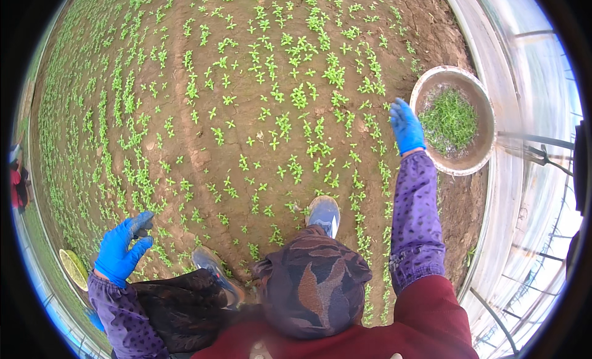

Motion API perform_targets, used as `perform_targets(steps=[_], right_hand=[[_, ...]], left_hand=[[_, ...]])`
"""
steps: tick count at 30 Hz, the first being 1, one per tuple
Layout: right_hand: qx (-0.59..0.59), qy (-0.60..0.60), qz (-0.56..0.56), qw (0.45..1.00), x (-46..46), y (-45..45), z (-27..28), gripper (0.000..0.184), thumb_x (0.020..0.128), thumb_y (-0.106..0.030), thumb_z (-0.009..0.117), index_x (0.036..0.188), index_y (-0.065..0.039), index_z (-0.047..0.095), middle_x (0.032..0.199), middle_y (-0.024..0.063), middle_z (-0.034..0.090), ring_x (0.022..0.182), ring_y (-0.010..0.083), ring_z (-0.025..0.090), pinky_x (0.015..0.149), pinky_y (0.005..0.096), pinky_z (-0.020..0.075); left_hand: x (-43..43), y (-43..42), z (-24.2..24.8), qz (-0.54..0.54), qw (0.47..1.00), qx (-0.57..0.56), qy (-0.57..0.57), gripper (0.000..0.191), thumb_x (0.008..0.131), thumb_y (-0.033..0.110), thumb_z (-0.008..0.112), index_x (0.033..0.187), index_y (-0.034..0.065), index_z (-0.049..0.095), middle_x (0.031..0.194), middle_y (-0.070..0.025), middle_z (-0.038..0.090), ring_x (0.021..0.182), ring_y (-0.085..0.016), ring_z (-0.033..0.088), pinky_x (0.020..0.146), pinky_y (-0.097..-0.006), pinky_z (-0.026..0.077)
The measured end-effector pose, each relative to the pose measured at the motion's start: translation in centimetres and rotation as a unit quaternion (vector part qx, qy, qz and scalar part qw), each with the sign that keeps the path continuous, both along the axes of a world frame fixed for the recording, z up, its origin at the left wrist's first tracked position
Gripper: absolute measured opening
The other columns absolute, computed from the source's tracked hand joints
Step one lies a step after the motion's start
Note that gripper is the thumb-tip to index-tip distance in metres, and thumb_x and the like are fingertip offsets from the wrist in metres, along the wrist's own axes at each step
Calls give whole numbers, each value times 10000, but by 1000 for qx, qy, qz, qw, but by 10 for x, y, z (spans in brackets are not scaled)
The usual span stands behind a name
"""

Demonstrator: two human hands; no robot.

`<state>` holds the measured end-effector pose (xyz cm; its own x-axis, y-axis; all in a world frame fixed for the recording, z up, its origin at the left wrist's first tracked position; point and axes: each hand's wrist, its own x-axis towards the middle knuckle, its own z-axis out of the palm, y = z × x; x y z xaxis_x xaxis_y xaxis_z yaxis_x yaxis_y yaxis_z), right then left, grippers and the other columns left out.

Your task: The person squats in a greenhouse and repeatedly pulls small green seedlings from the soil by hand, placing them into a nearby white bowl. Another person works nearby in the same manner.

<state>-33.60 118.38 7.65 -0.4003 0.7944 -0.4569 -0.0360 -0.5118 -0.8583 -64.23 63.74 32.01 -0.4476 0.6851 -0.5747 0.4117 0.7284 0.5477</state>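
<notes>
My left hand (124, 248), in a blue glove with soiled fingertips, hovers over seedlings at the lower left. A gap shows between its thumb and curled fingers, and nothing is visible in it. My right hand (407, 126), also gloved in blue, reaches out beside the left rim of a round basin (483, 151). Its fingers are extended, its palm side is hidden, and I see no object in it. Inside the basin lies a heap of pulled green seedlings (448, 120). Rows of small green seedlings (298, 96) grow from brown soil (240, 114) before me.
My shoes (323, 215) stand among the seedlings. A patterned cap (319, 285) blocks the lower middle. Plastic sheeting (504, 104) with support rods borders the bed on the right. At the far left are another person (19, 178) and a yellowish round container (74, 269).
</notes>
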Motion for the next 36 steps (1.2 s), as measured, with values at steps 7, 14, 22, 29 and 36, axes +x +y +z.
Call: perform_targets(steps=[7,14,22,29,36], right_hand=[[488,-269,350,753,-137,-98,-55,396,777,-99,673,1158,-176,596,1041,91,617,924,250,604,795,362,489],[611,-277,439,598,-176,-91,-69,371,793,-73,583,1120,-247,608,1035,67,561,1008,272,559,820,414,468],[647,-274,471,534,-185,-85,-78,257,798,-76,543,978,-228,648,965,77,580,952,275,585,777,404,481],[621,-260,470,570,-187,-78,-84,188,780,-87,549,905,-193,641,888,99,604,839,306,619,711,422,499],[573,-333,487,569,-193,-79,-85,164,768,-90,619,913,-165,624,919,95,602,861,309,605,756,422,491]], left_hand=[[1,-3,2,-4,1000,-5,19,468,839,135,653,1288,92,528,1038,-109,648,879,-225,634,793,-337,508],[0,-7,8,-1,999,-11,30,466,838,149,653,1286,100,532,1033,-109,649,869,-233,636,786,-341,507],[-2,-9,9,-5,1000,-9,30,461,838,165,652,1279,96,537,1039,-112,649,867,-240,638,778,-347,506],[-1,-9,9,-2,1000,-13,28,464,840,176,652,1281,93,535,1043,-113,649,869,-244,640,779,-346,506],[-1,-10,10,1,1000,-14,24,479,834,171,655,1290,103,527,1041,-110,650,866,-248,639,785,-348,504]])
